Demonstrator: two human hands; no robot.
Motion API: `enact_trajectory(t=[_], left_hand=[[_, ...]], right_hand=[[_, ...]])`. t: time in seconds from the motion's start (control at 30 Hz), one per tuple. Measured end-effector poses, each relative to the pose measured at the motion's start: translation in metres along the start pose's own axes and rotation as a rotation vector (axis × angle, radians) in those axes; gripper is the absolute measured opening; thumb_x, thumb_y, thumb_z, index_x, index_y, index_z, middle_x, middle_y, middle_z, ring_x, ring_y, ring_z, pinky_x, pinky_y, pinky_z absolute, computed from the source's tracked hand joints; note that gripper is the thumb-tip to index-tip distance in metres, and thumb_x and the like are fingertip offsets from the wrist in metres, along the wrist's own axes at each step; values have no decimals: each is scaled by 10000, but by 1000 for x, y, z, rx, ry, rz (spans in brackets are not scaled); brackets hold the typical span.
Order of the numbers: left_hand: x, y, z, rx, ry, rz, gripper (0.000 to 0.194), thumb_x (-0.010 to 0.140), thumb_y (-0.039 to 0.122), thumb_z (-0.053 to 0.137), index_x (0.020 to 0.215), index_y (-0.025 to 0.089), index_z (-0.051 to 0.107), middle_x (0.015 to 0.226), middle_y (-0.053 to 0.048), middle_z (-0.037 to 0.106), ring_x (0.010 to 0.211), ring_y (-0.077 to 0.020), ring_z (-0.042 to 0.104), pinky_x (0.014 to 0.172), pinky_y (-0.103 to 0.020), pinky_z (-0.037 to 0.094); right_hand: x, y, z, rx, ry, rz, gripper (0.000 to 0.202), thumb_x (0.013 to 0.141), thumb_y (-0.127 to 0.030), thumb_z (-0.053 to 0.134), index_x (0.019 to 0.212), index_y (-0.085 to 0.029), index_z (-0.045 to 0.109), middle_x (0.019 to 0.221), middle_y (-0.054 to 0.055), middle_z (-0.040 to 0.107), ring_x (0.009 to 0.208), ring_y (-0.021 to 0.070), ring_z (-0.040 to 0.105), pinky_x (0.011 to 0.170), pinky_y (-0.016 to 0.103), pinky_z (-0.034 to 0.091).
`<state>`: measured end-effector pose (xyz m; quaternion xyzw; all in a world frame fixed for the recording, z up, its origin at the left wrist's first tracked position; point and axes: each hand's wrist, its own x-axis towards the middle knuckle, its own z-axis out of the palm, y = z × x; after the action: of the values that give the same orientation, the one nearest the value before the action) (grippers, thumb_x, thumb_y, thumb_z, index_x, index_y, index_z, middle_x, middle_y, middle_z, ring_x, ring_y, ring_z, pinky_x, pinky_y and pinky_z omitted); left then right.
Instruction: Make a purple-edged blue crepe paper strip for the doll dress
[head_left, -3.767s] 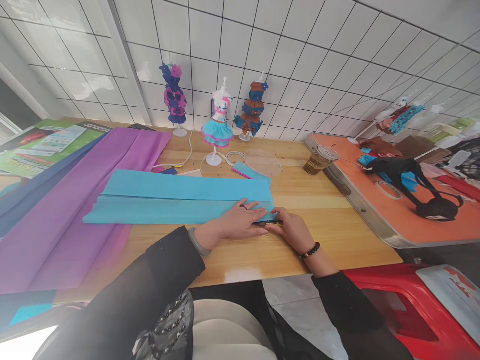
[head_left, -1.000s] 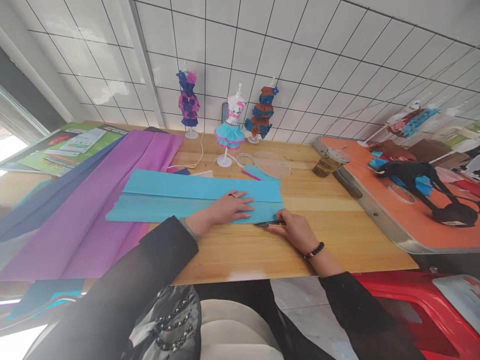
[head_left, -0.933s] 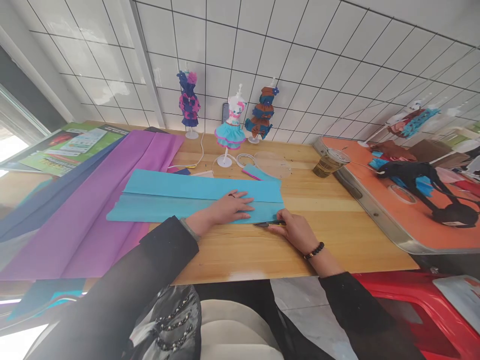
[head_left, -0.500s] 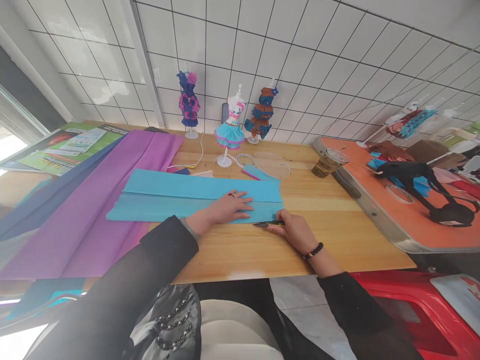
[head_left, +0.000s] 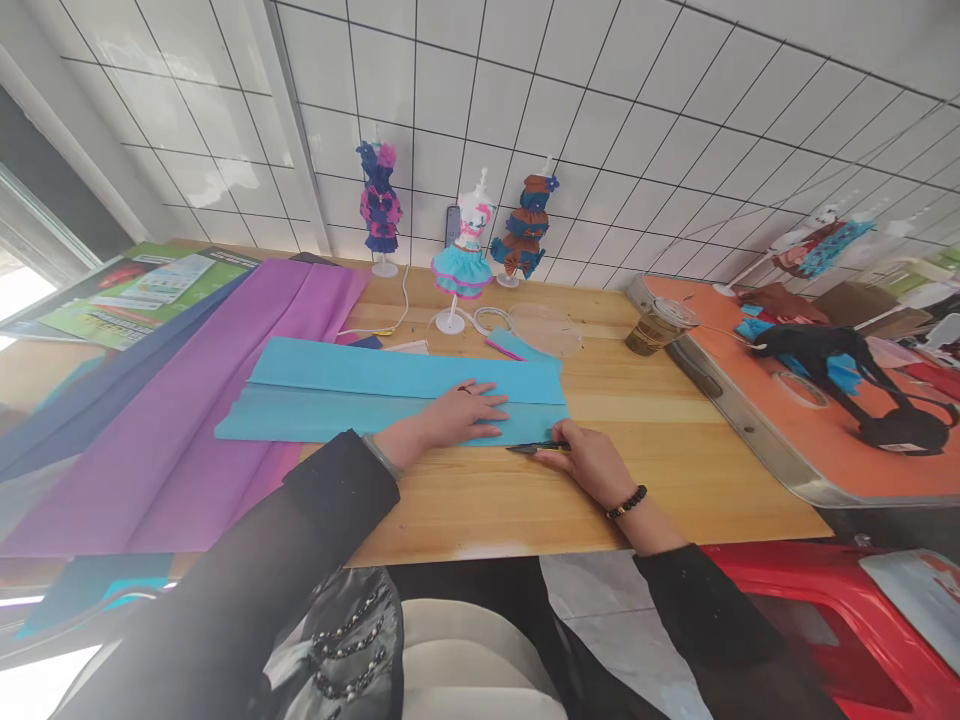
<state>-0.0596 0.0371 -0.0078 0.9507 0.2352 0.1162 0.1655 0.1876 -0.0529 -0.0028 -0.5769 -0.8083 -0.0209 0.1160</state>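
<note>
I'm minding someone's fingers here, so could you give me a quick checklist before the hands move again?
1. Blue sheet steadied: ok, the left hand rests spread on it.
2. Dark pointed tool gripped: ok, in the right hand.
3. Fingers well away from the tip: not ok, I'd say; it points toward the left hand, close by.
4. Cup away from the sheet: ok, it stands apart, to the right.
5. Tool's blades shut: cannot tell, too small.

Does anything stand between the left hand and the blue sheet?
Nothing visible does: the left hand lies on the blue sheet. The dark tool in the right hand is off to the right, at the sheet's near edge.
</note>
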Motion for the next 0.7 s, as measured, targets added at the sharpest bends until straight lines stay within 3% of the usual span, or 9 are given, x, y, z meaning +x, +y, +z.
enact_trajectory(t=[0.33, 0.7], left_hand=[[0, -1, 1, 16, 0, -9, 410, 868, 517, 324, 1189, 340, 507, 1367, 50, 385, 1312, -187, 211, 1061, -351, 96], [-1, 1, -2, 13, -7, -3, 415, 872, 515, 313, 1187, 330, 510, 1364, 45, 390, 1310, -189, 216, 1061, -353, 103]], right_hand=[[8, -12, 0, -1, -8, -32, 435, 774, -634, 392, 809, -205, 458, 531, -1, 536, 498, 170, 532, 474, 231, 298], [3, -8, -1, 3, 11, -21, 432, 764, -640, 405, 787, -212, 455, 531, -6, 525, 489, 161, 518, 462, 228, 291]])
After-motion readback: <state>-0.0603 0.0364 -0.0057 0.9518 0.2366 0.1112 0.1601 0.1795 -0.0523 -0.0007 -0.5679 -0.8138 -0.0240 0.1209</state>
